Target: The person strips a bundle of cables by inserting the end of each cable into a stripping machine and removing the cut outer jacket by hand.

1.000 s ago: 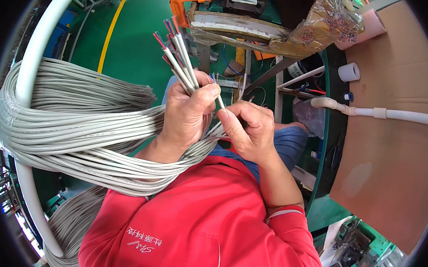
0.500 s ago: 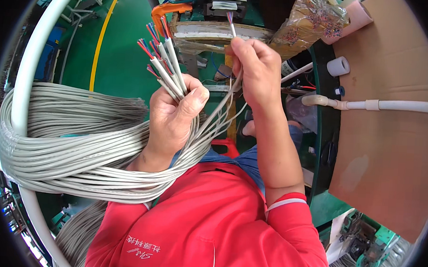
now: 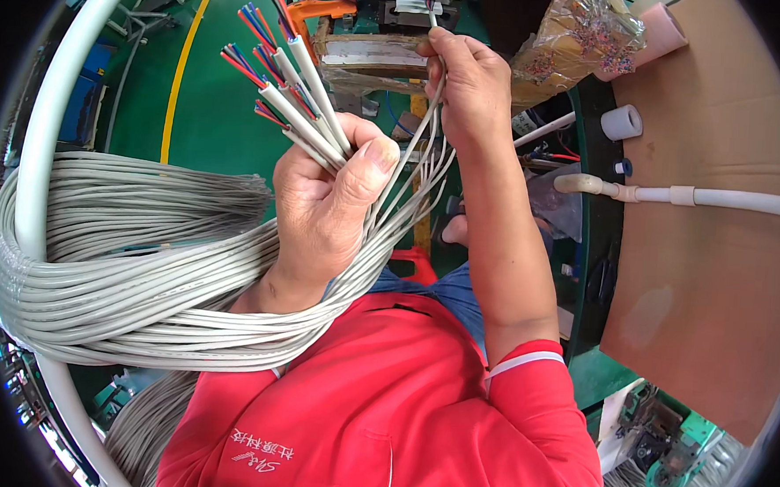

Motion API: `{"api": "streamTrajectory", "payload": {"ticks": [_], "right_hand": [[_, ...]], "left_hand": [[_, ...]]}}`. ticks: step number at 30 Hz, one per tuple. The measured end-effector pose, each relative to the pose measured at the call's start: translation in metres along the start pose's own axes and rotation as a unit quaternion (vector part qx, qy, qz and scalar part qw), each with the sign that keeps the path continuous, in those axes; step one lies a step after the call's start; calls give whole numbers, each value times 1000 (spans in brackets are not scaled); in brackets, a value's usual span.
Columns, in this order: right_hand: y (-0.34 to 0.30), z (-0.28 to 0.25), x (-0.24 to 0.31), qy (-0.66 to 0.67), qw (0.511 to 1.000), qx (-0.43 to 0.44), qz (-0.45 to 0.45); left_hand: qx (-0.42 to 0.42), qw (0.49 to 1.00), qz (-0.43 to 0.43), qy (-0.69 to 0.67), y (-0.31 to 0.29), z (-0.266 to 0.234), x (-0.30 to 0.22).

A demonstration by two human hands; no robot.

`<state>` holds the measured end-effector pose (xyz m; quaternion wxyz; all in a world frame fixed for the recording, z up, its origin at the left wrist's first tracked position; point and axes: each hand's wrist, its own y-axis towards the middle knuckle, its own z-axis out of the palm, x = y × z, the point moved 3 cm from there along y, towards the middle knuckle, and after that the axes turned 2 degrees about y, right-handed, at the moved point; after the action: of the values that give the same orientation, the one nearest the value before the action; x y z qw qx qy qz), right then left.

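Note:
Several grey cables (image 3: 302, 107) stand up out of my left hand (image 3: 335, 192), which is closed round them near their ends. Red, blue and other coloured wires fan out of the stripped tips. My right hand (image 3: 471, 85) pinches one single cable (image 3: 434, 22) just below its end. That cable's coloured wires reach the front slot of a dark machine (image 3: 417, 19); whether they touch inside is too small to tell. A thick bundle of grey cable (image 3: 140, 305) runs from under my hands to the left, over a white rail (image 3: 37, 172).
An orange clamp-like tool (image 3: 327, 9) lies left of the machine, by a taped ledge (image 3: 373, 53). A plastic-wrapped block with wire scraps (image 3: 581, 51) stands to the right. Farther right are a white roll (image 3: 622, 122), a white pipe (image 3: 710, 198) and a brown board (image 3: 696, 286).
My right hand has moved slightly up and forward, bringing the cable's wire end to the machine's slot. The bunch in my left hand has shifted a little up and left.

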<state>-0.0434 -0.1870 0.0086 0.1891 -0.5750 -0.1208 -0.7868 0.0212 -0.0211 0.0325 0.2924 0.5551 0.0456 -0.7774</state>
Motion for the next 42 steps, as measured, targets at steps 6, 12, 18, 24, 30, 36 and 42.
{"api": "streamTrajectory", "payload": {"ticks": [6, 12, 18, 24, 30, 36, 42], "right_hand": [[-1, -2, -1, -16, 999, -15, -29], [-70, -4, 14, -163, 978, -18, -132], [-99, -24, 5, -226, 926, -59, -297], [-108, -15, -3, -202, 948, 74, -235], [-121, -20, -2, -168, 971, 123, -120], [-125, -20, 6, -212, 948, 198, -134], [-125, -23, 10, -219, 936, 241, -132]], "left_hand": [[9, 1000, -2, -20, -1, 0, 4], [0, 999, -38, -37, -11, -6, 20], [-4, 992, -125, 37, -27, -14, 40], [3, 991, -109, 82, -30, -16, 40], [-42, 987, -149, 32, -27, -19, 27], [-7, 987, -157, 24, -25, -19, 23], [-14, 982, -174, -66, -30, -17, 26]]}}
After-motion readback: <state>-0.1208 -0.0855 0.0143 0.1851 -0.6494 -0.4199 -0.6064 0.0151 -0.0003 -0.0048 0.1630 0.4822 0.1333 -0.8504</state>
